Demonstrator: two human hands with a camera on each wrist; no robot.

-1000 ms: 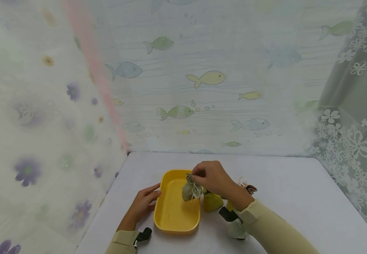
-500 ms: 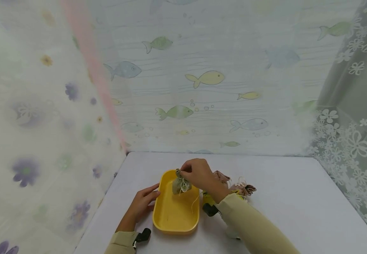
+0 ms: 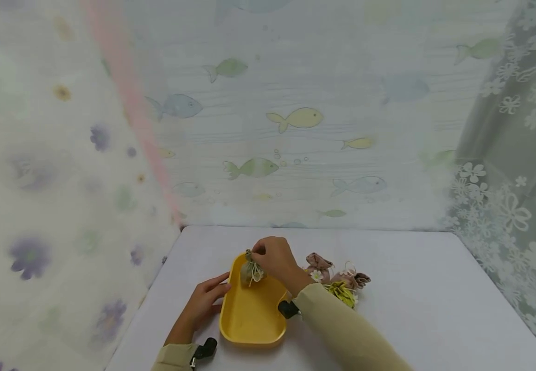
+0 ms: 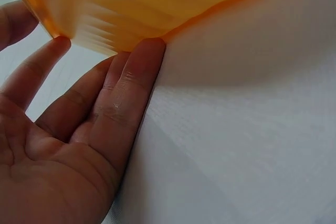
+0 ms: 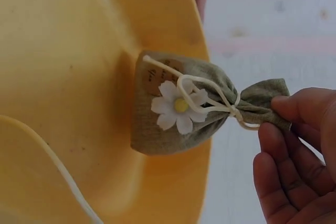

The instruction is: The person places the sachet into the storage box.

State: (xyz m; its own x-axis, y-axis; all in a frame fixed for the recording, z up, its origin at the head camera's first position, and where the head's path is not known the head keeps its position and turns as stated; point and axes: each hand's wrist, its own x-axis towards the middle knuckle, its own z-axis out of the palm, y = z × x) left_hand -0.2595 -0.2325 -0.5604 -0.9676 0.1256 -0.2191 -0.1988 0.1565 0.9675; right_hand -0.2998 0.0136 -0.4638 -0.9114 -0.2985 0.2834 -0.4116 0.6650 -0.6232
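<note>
My right hand (image 3: 274, 257) pinches the gathered neck of a small grey-green drawstring pouch (image 5: 184, 103) between thumb and fingers. A cream cord tied in a bow and a white flower with a yellow centre decorate the pouch. It is upright in the far left corner of the yellow tray (image 3: 254, 324), within the tray's walls. Along the tray's left side, my left hand (image 3: 203, 304) rests with extended fingers. The left wrist view has those fingertips (image 4: 149, 51) touching the outside of the tray wall.
Right of the tray lie two brownish-pink pouches, one (image 3: 318, 265) with a white flower and another (image 3: 356, 279) beside it. In front of them is a yellow-green pouch (image 3: 343, 293), partly behind my right sleeve (image 3: 342, 324). A white cloth covers the table (image 3: 411, 288); patterned curtains hang behind.
My right hand has carried the grey-green pouch leftward, from over the tray's right side to its far left corner. The left hand has stayed at the tray's left side.
</note>
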